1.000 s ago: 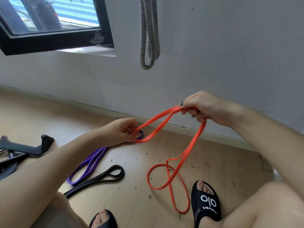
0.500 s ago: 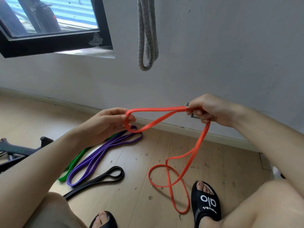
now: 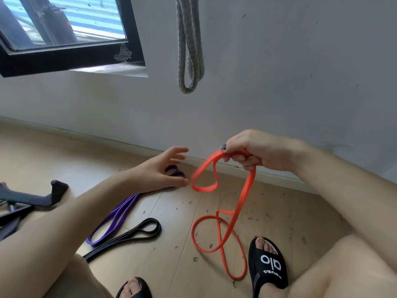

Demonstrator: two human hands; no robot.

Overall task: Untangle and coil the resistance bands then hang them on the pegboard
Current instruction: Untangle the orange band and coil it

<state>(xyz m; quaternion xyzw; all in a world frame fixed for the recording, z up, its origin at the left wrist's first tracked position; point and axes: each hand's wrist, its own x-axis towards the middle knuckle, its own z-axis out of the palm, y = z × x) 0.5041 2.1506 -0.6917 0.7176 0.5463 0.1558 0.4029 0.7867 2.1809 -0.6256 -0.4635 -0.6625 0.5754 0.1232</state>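
Two hands were in view above a wooden floor (image 3: 171, 211), well apart from each other. Right hand (image 3: 253, 153) was curled round the orange band (image 3: 245, 196), fingers and thumb closed on a folded bunch of it at chest height near the wall. From that grip a short loop of the band hung down to the left, and a longer strand dropped to the floor, where it lay in two crossing loops just beside the right sandal (image 3: 268, 269). Left hand (image 3: 161, 168) held nothing — fingers spread and straight, thumb tip just beside the hanging short loop; whether it touched the loop could not be told. Purple band (image 3: 120, 214) lay stretched on the floor under and behind the left hand, its far end partly hidden by that hand. Black band (image 3: 137, 232) lay on the floor nearer the person, alongside the purple one, its looped end toward the orange loops. Grey rope (image 3: 190, 50) hung doubled against the wall, above both hands — no pegboard could be made out. Dark-framed window (image 3: 71, 39) stood at upper left; black equipment handle (image 3: 43, 196) lay at the left edge.
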